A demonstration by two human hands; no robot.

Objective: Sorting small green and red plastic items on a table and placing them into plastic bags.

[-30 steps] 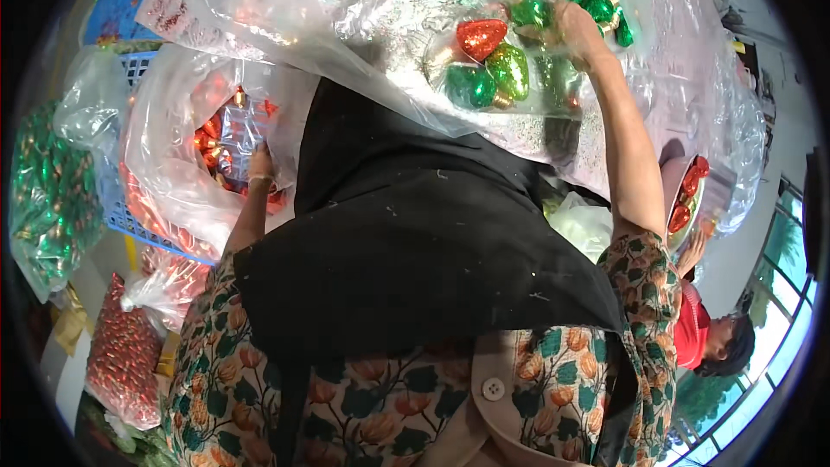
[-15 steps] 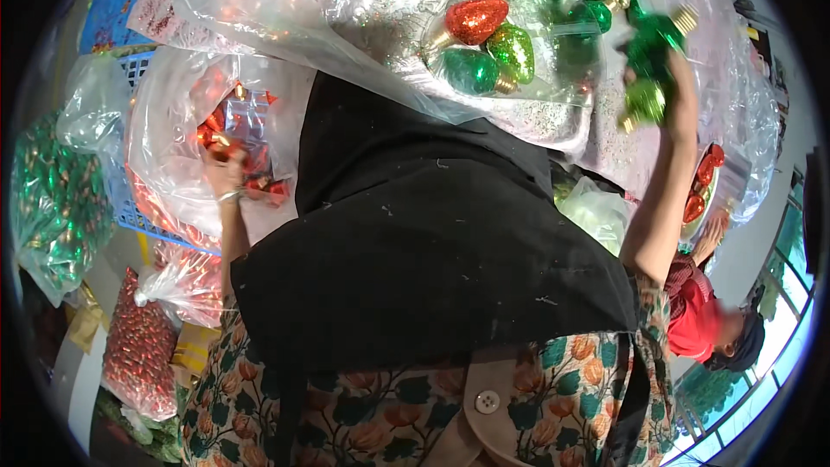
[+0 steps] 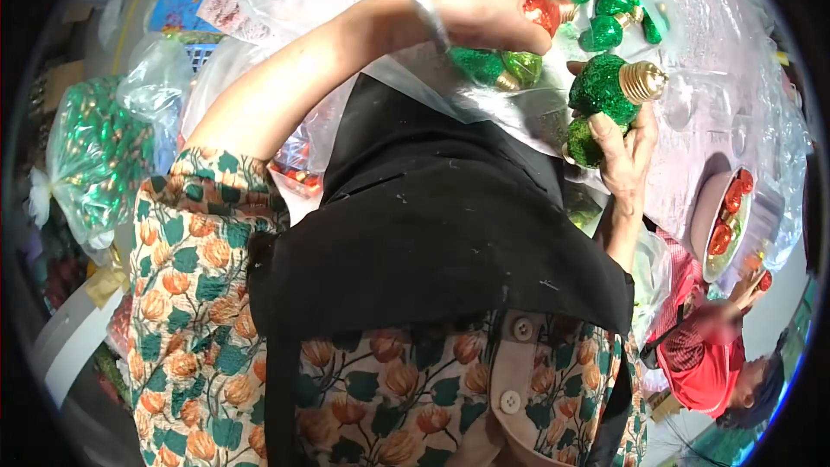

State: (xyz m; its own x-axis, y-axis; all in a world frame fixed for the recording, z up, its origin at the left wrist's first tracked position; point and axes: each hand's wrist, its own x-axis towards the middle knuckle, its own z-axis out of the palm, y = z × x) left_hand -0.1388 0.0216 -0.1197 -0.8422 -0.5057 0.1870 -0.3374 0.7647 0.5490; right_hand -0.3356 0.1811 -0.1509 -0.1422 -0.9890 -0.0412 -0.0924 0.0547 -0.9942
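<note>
My left hand (image 3: 497, 0) reaches across to the far middle, its fingers closed round a red glittery light-bulb ornament (image 3: 541, 14) with a gold screw cap. Right of it, my right hand (image 3: 627, 151) grips a dark green glittery bulb ornament (image 3: 603, 86), cap pointing right, together with a lighter green bulb ornament (image 3: 584, 143) below it. Just under my left hand lie another dark green bulb ornament (image 3: 477, 62) and a lime green one (image 3: 524, 67), in or beneath clear plastic. Part of the plastic is hidden by my arm.
More green bulb ornaments (image 3: 616, 2) lie at the far side. On the right, a pale oval dish (image 3: 705, 225) holds red ornaments, near a person in red (image 3: 705, 363). A clear bag of small green ornaments (image 3: 99, 156) stands at the left beside a blue crate (image 3: 199, 55).
My left hand has left the bag of red ornaments at the left and come to the far middle, now gripping a red bulb. My right hand has moved nearer with its green bulbs.
</note>
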